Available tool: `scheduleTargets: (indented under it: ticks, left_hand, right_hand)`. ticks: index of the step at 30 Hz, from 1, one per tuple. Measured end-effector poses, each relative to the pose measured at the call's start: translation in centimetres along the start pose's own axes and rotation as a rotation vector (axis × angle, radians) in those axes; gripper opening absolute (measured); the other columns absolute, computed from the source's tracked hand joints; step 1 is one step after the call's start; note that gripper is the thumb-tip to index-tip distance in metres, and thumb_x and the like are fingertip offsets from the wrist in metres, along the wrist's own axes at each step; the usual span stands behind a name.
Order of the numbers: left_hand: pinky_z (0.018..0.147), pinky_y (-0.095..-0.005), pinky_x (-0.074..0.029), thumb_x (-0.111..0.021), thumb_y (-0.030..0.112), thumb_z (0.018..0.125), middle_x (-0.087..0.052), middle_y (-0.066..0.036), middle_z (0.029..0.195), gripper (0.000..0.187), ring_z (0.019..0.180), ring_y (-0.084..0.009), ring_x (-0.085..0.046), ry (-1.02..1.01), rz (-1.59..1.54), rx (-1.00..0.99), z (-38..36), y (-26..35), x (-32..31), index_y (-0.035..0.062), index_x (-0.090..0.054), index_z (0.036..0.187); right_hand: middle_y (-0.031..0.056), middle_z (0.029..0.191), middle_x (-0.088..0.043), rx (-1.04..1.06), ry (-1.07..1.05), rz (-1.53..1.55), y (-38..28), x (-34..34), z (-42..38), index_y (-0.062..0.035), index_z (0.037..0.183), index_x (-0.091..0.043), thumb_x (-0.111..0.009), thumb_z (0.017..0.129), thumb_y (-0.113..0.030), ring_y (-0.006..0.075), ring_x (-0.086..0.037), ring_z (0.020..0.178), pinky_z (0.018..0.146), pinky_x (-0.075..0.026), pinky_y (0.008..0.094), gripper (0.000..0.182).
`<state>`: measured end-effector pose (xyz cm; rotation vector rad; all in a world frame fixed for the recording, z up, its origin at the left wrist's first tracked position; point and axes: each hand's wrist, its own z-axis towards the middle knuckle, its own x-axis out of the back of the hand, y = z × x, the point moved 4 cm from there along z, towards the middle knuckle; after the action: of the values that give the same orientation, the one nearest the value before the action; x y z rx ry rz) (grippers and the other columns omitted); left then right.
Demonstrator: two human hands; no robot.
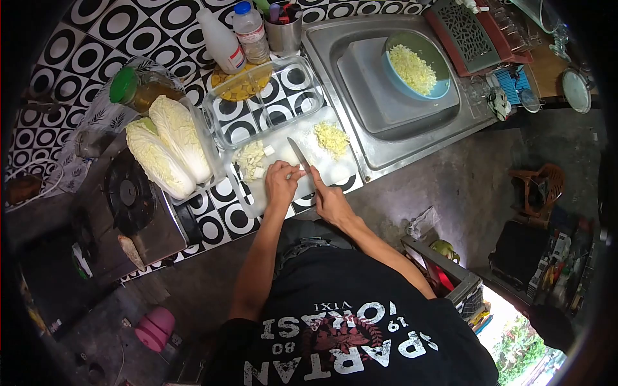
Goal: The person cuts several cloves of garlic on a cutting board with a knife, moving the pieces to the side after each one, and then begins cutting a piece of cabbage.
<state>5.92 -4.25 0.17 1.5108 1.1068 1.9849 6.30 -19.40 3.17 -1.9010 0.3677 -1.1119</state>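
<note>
My right hand [331, 202] is closed round the handle of a kitchen knife [298, 153], its blade pointing away over a white translucent cutting board [256, 201]. Beside the blade, my left hand [282, 183] has its fingers curled together low over the board; what they hold is hidden. Pale chopped vegetable chunks [250, 159] lie on the left of the board. Finer yellowish minced pieces [332, 139] form a pile on its right. Just beyond the board stands a clear rectangular glass dish [262, 136].
Napa cabbage halves [170, 148] lie in a tray at left, near a gas stove [131, 193]. A blue bowl [444, 88] of chopped vegetable sits on the sink [380, 164]. Bottles [251, 35] and a utensil cup [283, 35] stand at the back.
</note>
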Motion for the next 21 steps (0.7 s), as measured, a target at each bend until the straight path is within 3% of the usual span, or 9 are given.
scheduleTargets:
  ticks: [5,14,21]
  left_hand:
    - [0.064,-0.0363,-0.042,-0.077,0.017,0.064,-0.058,-0.008,0.072,0.018,0.07,-0.0262,-0.054,-0.041,0.011,0.009,0.3,0.2,0.1,0.0048,-0.071,0.077]
    - [0.067,-0.0367,-0.044,-0.074,0.01,0.065,-0.06,-0.007,0.074,0.01,0.072,-0.0265,-0.055,-0.022,0.047,-0.067,0.1,0.4,0.3,0.0071,-0.071,0.074]
    - [0.067,-0.0368,-0.044,-0.074,0.01,0.066,-0.06,-0.007,0.074,0.008,0.073,-0.0263,-0.055,-0.009,0.021,-0.004,0.0,0.2,0.1,0.0075,-0.072,0.074]
  right_hand:
    - [0.0259,0.068,-0.058,0.027,-0.002,-0.154,0.8,-1.4,0.0,-0.0058,0.144,-0.018,-0.053,0.073,0.004,0.0425,-0.06,0.066,0.063,-0.048,0.0486,0.079]
    - [0.0259,0.07,-0.058,0.01,-0.02,-0.28,0.4,-1.7,2.1,-0.0167,0.145,-0.018,-0.056,0.073,0.001,0.0426,-0.061,0.067,0.064,-0.05,0.0492,0.084]
    - [0.0252,0.069,-0.058,0.0,-0.04,-0.265,1.0,-0.7,0.3,-0.0142,0.145,-0.019,-0.055,0.073,-0.001,0.0432,-0.06,0.065,0.064,-0.049,0.0502,0.081]
